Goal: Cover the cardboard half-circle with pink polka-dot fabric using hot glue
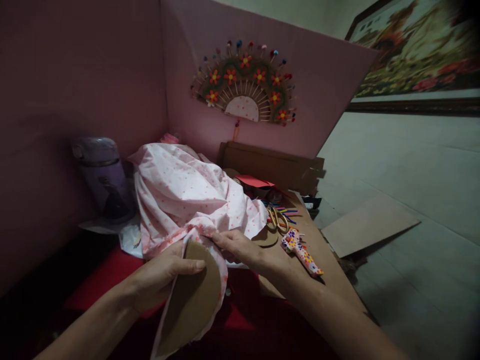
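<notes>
A half-round piece of cardboard [197,295] lies against pink dotted fabric [187,185], whose edge shows as a narrow border round its curve. My left hand [168,272] is closed on the cardboard piece, its thumb flat on the brown face and its other fingers hidden behind. With thumb and fingers pinched together, my right hand [234,247] grips the fabric at the upper end of the curve. The rest of the cloth spreads in a loose heap behind both hands.
Gold-handled scissors [277,220] and a flower-patterned glue gun [302,252] lie right of the fabric on a cardboard sheet [337,285]. A purple bottle [105,180] stands at left. On the pink panel behind hangs a decorated fan [245,82].
</notes>
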`<move>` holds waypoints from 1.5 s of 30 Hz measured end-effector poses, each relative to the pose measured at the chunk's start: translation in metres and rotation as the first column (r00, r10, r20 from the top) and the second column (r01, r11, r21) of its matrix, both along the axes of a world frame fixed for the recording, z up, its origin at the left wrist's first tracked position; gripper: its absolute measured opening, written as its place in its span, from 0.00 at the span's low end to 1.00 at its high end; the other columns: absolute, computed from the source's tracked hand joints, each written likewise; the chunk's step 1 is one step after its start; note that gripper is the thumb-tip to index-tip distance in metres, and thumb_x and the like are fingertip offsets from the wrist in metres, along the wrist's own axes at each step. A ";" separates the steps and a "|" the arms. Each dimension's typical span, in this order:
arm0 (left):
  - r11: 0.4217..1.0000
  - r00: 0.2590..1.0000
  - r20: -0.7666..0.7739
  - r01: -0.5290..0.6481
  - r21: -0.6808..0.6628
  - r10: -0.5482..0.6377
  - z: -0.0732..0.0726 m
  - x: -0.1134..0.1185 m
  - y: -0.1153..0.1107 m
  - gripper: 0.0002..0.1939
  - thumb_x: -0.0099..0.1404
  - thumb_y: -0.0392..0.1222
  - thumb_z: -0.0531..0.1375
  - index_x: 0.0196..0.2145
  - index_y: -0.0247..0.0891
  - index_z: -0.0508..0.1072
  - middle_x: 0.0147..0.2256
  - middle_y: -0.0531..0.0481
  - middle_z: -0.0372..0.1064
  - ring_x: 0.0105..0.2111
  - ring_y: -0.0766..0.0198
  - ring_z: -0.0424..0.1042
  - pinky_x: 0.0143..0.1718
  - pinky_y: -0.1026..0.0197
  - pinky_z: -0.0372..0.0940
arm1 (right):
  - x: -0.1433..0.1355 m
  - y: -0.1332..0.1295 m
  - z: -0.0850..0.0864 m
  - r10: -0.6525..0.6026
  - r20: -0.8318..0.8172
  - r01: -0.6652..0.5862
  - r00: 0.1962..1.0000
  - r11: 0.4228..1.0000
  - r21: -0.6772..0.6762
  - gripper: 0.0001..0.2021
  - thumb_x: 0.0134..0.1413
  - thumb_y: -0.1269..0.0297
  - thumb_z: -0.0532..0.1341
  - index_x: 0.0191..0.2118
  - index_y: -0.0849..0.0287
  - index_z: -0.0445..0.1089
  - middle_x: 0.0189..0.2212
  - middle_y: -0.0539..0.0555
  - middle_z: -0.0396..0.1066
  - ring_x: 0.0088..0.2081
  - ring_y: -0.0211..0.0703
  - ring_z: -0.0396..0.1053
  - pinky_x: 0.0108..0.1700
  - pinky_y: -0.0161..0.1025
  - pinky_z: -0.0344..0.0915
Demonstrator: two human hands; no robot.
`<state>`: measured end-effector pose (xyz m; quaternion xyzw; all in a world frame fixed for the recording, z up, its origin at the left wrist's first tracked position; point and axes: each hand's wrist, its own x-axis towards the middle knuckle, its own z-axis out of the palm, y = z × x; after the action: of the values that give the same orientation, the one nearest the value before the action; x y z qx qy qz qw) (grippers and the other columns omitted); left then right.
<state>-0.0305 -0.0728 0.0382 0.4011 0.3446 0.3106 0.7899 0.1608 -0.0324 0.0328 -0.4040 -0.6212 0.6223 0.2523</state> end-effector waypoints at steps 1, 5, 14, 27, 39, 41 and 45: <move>1.000 1.000 -0.013 0.004 0.003 -0.004 0.000 0.000 0.000 0.10 0.52 0.38 0.68 0.32 0.31 0.77 0.30 0.42 0.75 0.28 0.61 0.72 0.32 0.63 0.64 | 0.000 0.000 -0.001 -0.002 -0.004 0.002 1.000 1.000 0.007 0.29 0.47 0.34 0.56 0.20 0.58 0.57 0.14 0.41 0.47 0.17 0.29 0.43 0.21 0.33 0.40; 1.000 0.999 -0.029 0.012 0.018 -0.011 -0.001 0.001 0.000 0.11 0.51 0.39 0.68 0.32 0.30 0.77 0.30 0.41 0.75 0.29 0.61 0.71 0.32 0.63 0.64 | -0.002 -0.001 -0.002 -0.016 -0.003 0.016 1.000 0.999 0.043 0.28 0.49 0.35 0.56 0.19 0.58 0.56 0.13 0.41 0.49 0.17 0.29 0.44 0.21 0.33 0.40; 1.000 1.000 -0.016 -0.019 0.006 0.019 -0.002 -0.001 0.001 0.11 0.51 0.37 0.68 0.33 0.32 0.76 0.30 0.43 0.75 0.29 0.61 0.72 0.32 0.63 0.64 | -0.001 -0.004 -0.001 -0.037 0.029 0.036 0.999 0.999 0.039 0.30 0.47 0.32 0.55 0.18 0.58 0.53 0.13 0.41 0.48 0.17 0.28 0.44 0.21 0.33 0.40; 0.997 0.998 0.011 -0.055 0.049 0.055 0.002 -0.009 0.005 0.12 0.54 0.35 0.67 0.38 0.34 0.74 0.34 0.42 0.76 0.31 0.60 0.73 0.34 0.61 0.66 | 0.009 -0.005 0.004 -0.043 0.060 0.047 0.997 0.997 -0.059 0.29 0.39 0.33 0.61 0.23 0.59 0.60 0.14 0.41 0.51 0.16 0.27 0.45 0.19 0.31 0.40; 0.992 0.990 0.100 -0.105 0.073 0.098 -0.003 0.001 0.007 0.08 0.56 0.37 0.65 0.35 0.33 0.76 0.34 0.39 0.77 0.31 0.56 0.75 0.34 0.59 0.68 | 0.008 -0.042 -0.018 -0.169 -0.124 0.153 0.978 0.980 -0.128 0.26 0.35 0.41 0.69 0.28 0.61 0.64 0.16 0.43 0.60 0.14 0.27 0.52 0.16 0.29 0.47; 0.987 0.986 0.095 -0.143 0.071 0.136 -0.004 0.002 0.008 0.08 0.55 0.36 0.66 0.35 0.33 0.76 0.33 0.40 0.77 0.31 0.57 0.75 0.34 0.60 0.68 | 0.013 -0.046 -0.018 -0.230 -0.099 0.214 0.968 0.965 -0.151 0.27 0.39 0.39 0.66 0.27 0.61 0.64 0.15 0.44 0.61 0.12 0.26 0.50 0.14 0.29 0.42; 0.972 0.968 0.103 -0.234 0.013 0.231 -0.005 0.006 0.011 0.10 0.52 0.35 0.68 0.33 0.32 0.77 0.33 0.41 0.77 0.30 0.58 0.74 0.34 0.62 0.67 | 0.022 -0.050 -0.014 -0.419 -0.095 0.413 0.903 0.908 -0.075 0.31 0.37 0.34 0.63 0.24 0.64 0.66 0.11 0.44 0.58 0.11 0.26 0.50 0.14 0.29 0.37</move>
<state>-0.0245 -0.0618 0.0327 0.3518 0.3451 0.4250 0.7593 0.1832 -0.0820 0.0187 -0.4990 -0.4895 0.5914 0.4021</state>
